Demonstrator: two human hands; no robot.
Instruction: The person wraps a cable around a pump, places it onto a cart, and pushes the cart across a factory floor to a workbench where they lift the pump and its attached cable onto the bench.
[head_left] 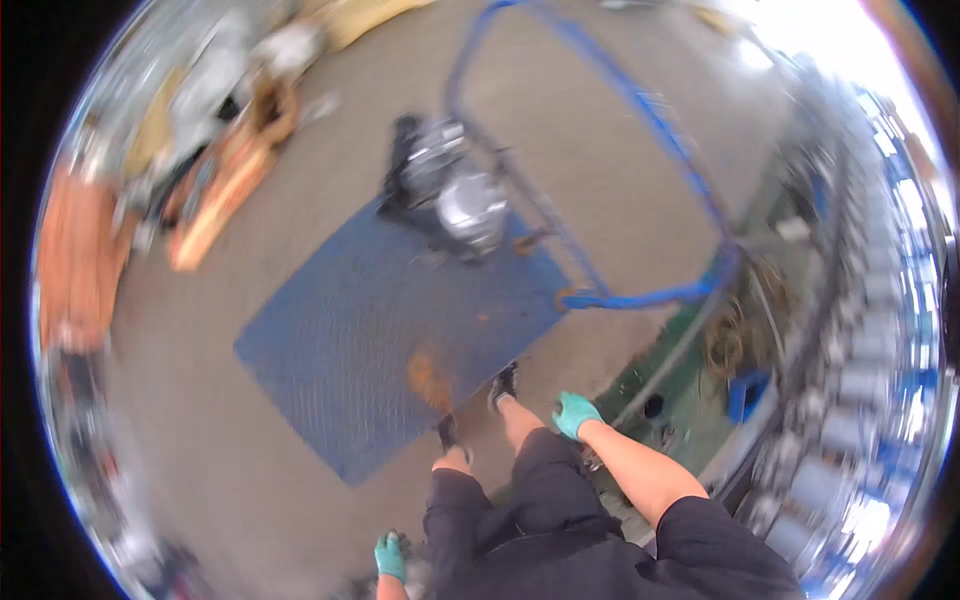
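I am standing at the near edge of the blue platform cart [380, 330], both feet just touching its deck, looking down. The engine block [448, 195] sits on the far end of the deck, close under the blue tubular handle [640, 110] that arches above and to the right. My right hand [575, 413], in a teal glove, hangs free beside my right thigh; its grip looks loosely curled and closes on nothing. My left hand [390, 556], also gloved, is low at the frame edge near something grey and blurred; I cannot tell whether that grip is apart or together. The view is smeared, so fine detail is lost. Judgement: this is an approach step, with neither hand yet on the cart or the engine. The next move seems to call for stepping around to the handle side, since the handle is well apart from both hands. A green machine base [690, 400] lies just right of me.
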